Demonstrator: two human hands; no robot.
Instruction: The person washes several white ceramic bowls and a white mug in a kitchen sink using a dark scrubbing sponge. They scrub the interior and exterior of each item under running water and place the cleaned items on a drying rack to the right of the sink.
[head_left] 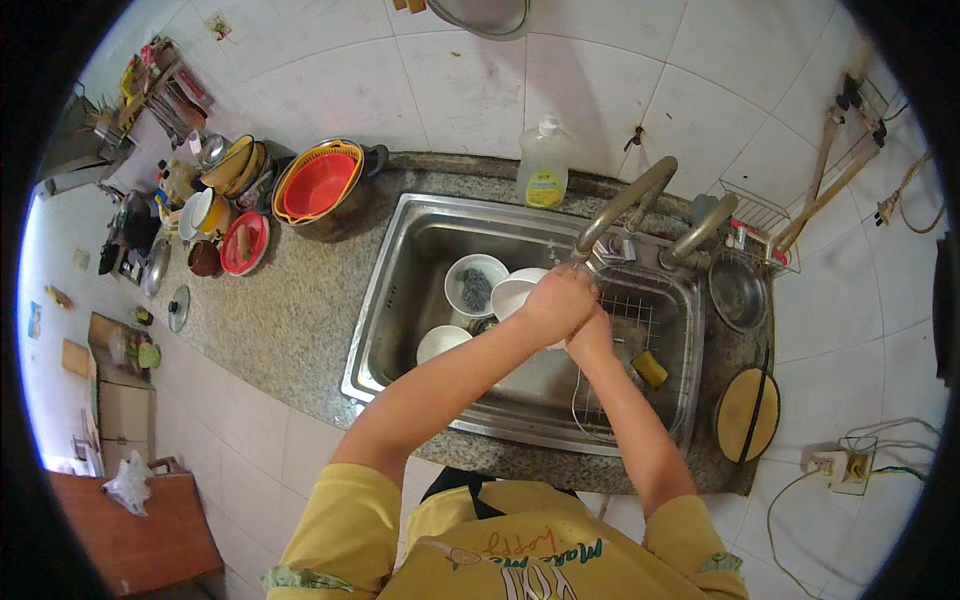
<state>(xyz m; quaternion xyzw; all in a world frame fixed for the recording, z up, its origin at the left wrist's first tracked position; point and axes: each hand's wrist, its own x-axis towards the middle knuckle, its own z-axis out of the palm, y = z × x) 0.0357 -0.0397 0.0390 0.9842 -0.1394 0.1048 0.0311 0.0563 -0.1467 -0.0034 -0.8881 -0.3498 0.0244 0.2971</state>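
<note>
Under the faucet [622, 207], my left hand [562, 298] is closed at a white bowl [512, 292], its forearm crossing in front of it. My right hand [590, 335] presses close beside the left at the bowl's right side; its fingers are mostly hidden. The bowl is tilted above the sink [500, 385]. Just left of it, another white bowl [468, 268] holds a grey scouring pad [476, 290]. A white dish [443, 343] lies nearer, partly behind my left forearm.
A wire rack [632, 318] and a yellow sponge [649, 369] are at the sink's right side. A soap bottle [545, 165] stands behind the rim. Red and yellow baskets [318, 186] rest in a pot on the left counter. A metal bowl [738, 290] and round board [748, 415] stand right.
</note>
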